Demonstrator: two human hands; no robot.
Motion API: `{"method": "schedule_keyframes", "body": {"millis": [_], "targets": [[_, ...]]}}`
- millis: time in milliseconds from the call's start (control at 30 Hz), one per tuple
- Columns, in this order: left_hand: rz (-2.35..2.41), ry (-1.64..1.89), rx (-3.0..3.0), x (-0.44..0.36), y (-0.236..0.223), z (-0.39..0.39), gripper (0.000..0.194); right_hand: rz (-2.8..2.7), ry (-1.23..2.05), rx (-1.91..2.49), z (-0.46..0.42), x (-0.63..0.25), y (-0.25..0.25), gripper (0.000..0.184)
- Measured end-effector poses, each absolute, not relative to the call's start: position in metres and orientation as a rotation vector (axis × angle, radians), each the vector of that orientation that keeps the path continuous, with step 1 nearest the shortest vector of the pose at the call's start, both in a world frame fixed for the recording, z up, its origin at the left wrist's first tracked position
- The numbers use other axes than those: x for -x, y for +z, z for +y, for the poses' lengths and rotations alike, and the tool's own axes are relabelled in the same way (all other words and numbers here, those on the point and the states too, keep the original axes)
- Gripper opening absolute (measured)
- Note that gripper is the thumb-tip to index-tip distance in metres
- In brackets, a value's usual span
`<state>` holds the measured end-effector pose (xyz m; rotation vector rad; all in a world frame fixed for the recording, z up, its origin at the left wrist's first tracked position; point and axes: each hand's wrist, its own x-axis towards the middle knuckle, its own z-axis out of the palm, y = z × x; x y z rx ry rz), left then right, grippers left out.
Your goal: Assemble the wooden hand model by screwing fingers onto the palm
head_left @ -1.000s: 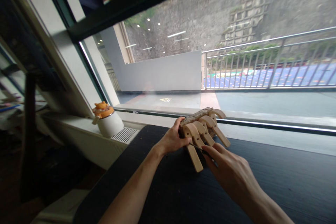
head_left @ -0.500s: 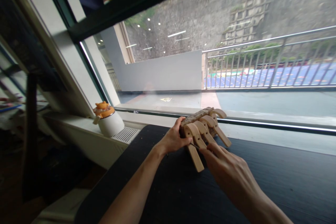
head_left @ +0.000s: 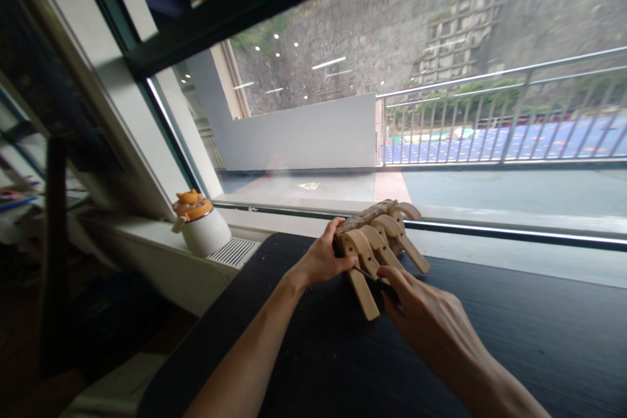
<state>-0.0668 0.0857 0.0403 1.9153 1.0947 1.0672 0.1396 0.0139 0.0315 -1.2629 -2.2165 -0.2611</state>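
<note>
A wooden piece with a rough bark-like top (head_left: 367,217) and several pale curved legs (head_left: 379,241) rests on the black table. Wrapped round its left end is my left hand (head_left: 324,260), the thumb close to the nearest leg. My right hand (head_left: 424,304) is closed on a screwdriver (head_left: 389,289) with a dark handle and a thin shaft. The shaft points left toward the nearest leg, close to my left thumb. Its very tip is too small to make out.
The black table (head_left: 490,333) stands against the window sill. On the ledge to the left is a white pot (head_left: 208,232) with an orange animal-shaped lid (head_left: 192,204), beside a vent grille (head_left: 234,252). A large window with a railing (head_left: 514,117) outside lies ahead.
The fingers of my right hand have shifted and opened somewhat round the screwdriver, so its dark handle now shows. My left hand and the wooden piece hold nearly still.
</note>
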Motion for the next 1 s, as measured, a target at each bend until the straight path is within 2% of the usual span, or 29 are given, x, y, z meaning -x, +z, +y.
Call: {"method": "schedule_keyframes", "body": {"millis": [267, 633, 800, 1000], "targets": [[1.133, 1.06, -1.91, 0.0667, 0.0404, 0.0857, 0.079, -2.329, -0.361, 1.076, 0.0093, -0.1367, 0.0363, 0.027], [1.135, 1.053, -1.901, 0.0658, 0.0415, 0.0844, 0.08, -2.169, 0.039, 1.3, 0.012, -0.1377, 0.0347, 0.012], [1.157, 1.057, -1.926, 0.0661, 0.0421, 0.084, 0.079, -2.094, 0.156, 1.429, 0.0144, -0.1373, 0.0332, 0.014], [1.146, 1.061, -1.934, 0.0663, 0.0409, 0.0854, 0.076, -2.243, -0.053, 1.25, 0.013, -0.1416, 0.0379, 0.026]]}}
